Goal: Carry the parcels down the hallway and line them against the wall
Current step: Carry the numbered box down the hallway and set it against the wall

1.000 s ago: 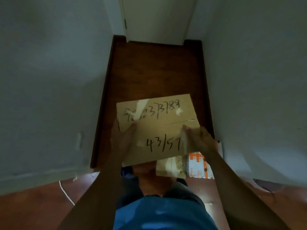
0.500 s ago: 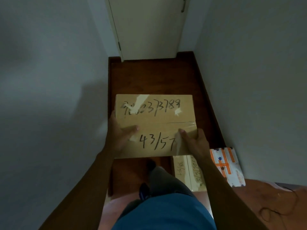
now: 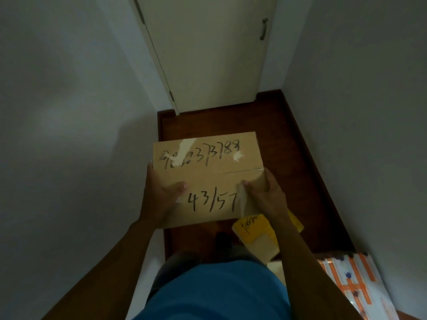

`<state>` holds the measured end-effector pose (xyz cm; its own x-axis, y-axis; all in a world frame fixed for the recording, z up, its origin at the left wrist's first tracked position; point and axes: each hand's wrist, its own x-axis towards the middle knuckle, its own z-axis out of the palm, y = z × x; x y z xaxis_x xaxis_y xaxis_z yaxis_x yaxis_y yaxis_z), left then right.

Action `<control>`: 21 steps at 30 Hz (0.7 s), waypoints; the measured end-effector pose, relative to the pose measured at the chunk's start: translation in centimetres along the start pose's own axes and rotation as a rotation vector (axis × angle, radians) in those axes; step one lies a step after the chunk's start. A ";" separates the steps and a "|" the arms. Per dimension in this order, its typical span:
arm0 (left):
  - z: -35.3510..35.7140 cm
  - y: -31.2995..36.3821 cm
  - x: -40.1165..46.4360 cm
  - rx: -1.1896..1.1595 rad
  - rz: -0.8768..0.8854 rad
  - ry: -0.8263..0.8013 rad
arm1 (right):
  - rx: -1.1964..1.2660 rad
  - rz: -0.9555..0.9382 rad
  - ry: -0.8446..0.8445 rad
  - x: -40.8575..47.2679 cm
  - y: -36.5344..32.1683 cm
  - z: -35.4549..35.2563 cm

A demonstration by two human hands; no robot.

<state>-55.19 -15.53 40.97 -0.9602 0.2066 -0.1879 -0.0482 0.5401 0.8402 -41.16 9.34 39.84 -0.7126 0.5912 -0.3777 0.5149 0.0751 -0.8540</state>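
Note:
I hold a brown cardboard parcel (image 3: 208, 172) with black handwritten numbers flat in front of me, above the hallway floor. My left hand (image 3: 159, 199) grips its left side, thumb on top. My right hand (image 3: 265, 195) grips its right side near a strip of tape. Below the parcel, a yellow parcel (image 3: 256, 232) lies on the floor by my right arm, a pale box (image 3: 277, 271) sits just behind it, and a white parcel with orange lines (image 3: 353, 282) lies against the right wall.
The dark wooden floor (image 3: 272, 125) runs narrowly between a grey wall on the left (image 3: 69, 135) and one on the right (image 3: 360, 112). A shut white door (image 3: 208, 54) with a handle ends the hallway just ahead.
I have walked forward down the hallway with the parcel; the door is much closer. The yellow parcel has come into view and the orange-lined parcel has slid toward the lower right.

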 end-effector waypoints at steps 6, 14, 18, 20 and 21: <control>-0.7 2.0 11.6 0.000 0.020 -0.060 | -0.047 0.016 -0.002 9.1 -5.7 2.4; -1.2 3.4 29.6 -0.057 0.067 -0.093 | -0.082 0.034 0.034 24.6 -12.9 8.1; -2.9 4.9 37.7 -0.054 0.007 -0.061 | -0.122 0.010 0.016 32.1 -18.2 10.5; -3.3 5.6 40.2 -0.034 -0.009 -0.037 | -0.156 0.003 0.006 34.9 -20.1 11.2; -3.4 6.0 41.9 -0.047 -0.022 -0.022 | -0.180 -0.001 -0.007 36.9 -21.1 11.5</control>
<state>-96.61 -6.37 39.86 -0.9525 0.2133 -0.2175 -0.0829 0.5055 0.8588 -83.82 20.31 39.81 -0.7162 0.5852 -0.3801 0.5907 0.2183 -0.7768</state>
